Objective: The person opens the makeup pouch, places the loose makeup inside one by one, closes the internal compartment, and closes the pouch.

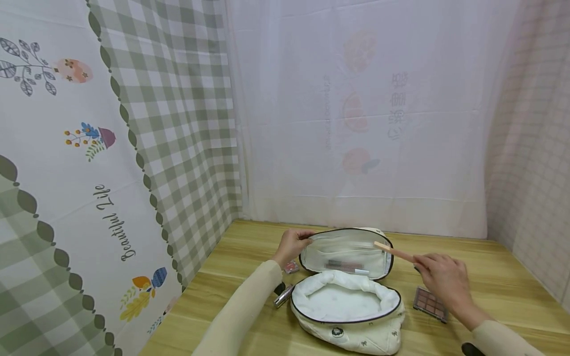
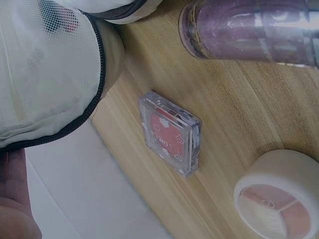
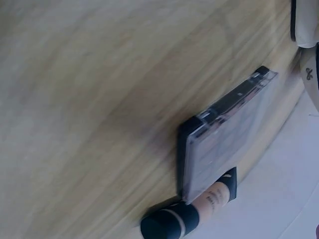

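A cream quilted cosmetic bag [image 1: 352,333] stands unzipped on the table, its white padded inside showing. My left hand [image 1: 291,244] grips the left rim of the raised lid [image 1: 356,237]; in the left wrist view only part of that hand [image 2: 12,194] shows beside the black zip. Slim tubes [image 1: 345,267] lie behind the lid's mesh pocket. My right hand [image 1: 443,279] holds a slim, flat peach-coloured stick [image 1: 396,253], its kind unclear, with the far tip over the lid's right edge. Neither that hand nor the stick shows clearly in the right wrist view.
An eyeshadow palette [image 1: 430,304] lies right of the bag, near a peach-and-black tube [image 3: 212,201]. Left of the bag are a clear-cased blush compact [image 2: 169,134], a glittery purple tube [image 2: 249,32] and a round white compact [image 2: 279,199]. Curtains [image 1: 356,123] hang behind the table.
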`<state>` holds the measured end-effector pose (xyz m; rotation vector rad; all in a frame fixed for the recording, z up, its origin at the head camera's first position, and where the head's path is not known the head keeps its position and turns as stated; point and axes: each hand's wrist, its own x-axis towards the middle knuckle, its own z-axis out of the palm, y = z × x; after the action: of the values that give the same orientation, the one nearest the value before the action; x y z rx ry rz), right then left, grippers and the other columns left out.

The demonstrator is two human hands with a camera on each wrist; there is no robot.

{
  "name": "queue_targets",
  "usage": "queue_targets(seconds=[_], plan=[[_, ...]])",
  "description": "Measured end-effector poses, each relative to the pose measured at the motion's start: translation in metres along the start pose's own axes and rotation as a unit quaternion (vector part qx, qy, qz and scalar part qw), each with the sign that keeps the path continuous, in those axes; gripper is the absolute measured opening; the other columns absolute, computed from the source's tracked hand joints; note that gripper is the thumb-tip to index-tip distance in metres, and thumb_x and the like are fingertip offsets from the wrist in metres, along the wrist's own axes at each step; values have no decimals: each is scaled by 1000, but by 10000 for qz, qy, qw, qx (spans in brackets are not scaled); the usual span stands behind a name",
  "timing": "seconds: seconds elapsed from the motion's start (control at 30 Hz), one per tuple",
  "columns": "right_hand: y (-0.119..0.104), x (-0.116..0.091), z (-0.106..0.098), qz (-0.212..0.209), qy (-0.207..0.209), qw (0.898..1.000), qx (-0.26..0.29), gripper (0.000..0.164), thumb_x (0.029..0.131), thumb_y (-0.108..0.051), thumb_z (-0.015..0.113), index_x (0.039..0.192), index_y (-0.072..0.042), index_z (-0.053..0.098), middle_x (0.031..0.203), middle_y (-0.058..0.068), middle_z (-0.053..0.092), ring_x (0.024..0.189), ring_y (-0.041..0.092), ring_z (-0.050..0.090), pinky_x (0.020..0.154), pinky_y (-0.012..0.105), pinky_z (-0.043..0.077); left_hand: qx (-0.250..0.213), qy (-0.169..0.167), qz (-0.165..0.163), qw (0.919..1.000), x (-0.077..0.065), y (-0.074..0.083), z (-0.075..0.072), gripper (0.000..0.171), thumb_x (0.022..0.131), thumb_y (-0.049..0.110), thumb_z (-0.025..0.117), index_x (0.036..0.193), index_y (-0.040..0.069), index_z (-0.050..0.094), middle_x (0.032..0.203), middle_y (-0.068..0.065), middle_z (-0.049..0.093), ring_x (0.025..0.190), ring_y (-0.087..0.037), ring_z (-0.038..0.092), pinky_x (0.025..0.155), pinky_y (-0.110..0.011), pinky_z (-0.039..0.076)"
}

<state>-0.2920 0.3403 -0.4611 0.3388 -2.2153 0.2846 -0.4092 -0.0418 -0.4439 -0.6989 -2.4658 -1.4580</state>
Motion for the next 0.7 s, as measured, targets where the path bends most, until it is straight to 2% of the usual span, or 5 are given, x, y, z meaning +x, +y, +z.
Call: queue_targets(seconds=[0.17, 0.47, 0.7], plan=[[-9, 8, 5, -123, -20, 9999, 3, 22, 73, -6, 82, 95, -5, 78, 88, 10, 72, 84, 39, 63, 73, 59, 38, -20, -4, 11, 10000, 0, 1, -1, 21, 92, 4, 70, 111, 7, 76, 106, -5, 74, 97, -16, 69, 79, -24, 55], [-30, 24, 20, -588, 18, 9982, -118, 18, 73, -11, 83, 90, -6, 78, 86, 10, 72, 82, 38, 64, 73, 59, 42, -76, -7, -58, 10000, -2, 1, -2, 21, 92, 4, 70, 111, 8, 76, 106, -4, 74, 98, -15, 68, 80, -25, 55], [-43, 32, 28, -689, -125, 9974, -186, 20, 75, -11, 81, 95, -8, 78, 87, 9, 71, 83, 36, 62, 73, 57, 43, -98, 18, -63, 9999, 0, 1, 0, 20, 92, 3, 70, 110, 8, 77, 106, -4, 74, 98, -16, 69, 79, -24, 55]])
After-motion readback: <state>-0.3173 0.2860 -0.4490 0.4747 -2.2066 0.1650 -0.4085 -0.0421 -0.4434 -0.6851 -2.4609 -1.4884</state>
